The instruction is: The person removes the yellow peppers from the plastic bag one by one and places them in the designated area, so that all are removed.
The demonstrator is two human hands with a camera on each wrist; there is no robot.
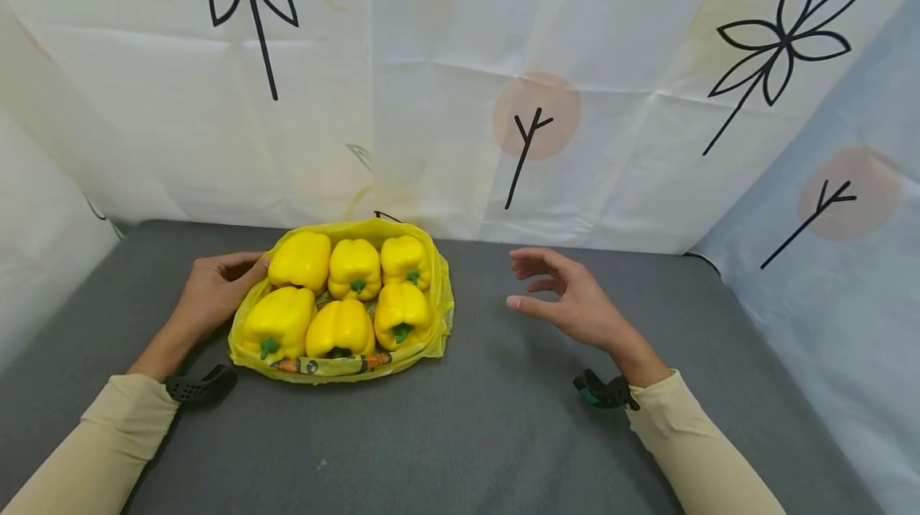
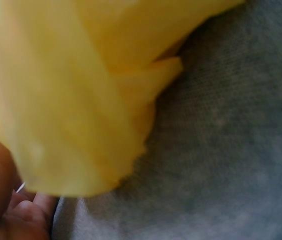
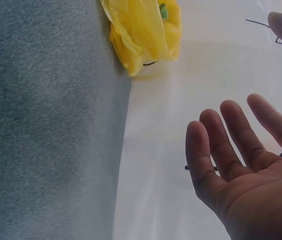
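Note:
Several yellow bell peppers (image 1: 339, 329) with green stems sit in two rows inside a yellow plastic bag (image 1: 447, 303), its rim spread wide around them. On the bag's left side my left hand (image 1: 219, 291) pinches the rim near the upper left pepper (image 1: 300, 259). The bag's side (image 2: 71, 120) fills much of the left wrist view and hides part of that hand's fingers. My right hand (image 1: 575, 299) is held apart to the right of the bag, fingers loosely bent and thumb spread. Nothing is in its palm, as the right wrist view shows.
Dark grey cloth covers the table (image 1: 460, 443). Behind it hangs a white sheet (image 1: 438, 124) printed with black leaf and twig drawings, and a similar sheet (image 1: 855, 323) closes off the right side. Dark bands (image 1: 203, 386) are worn on both wrists.

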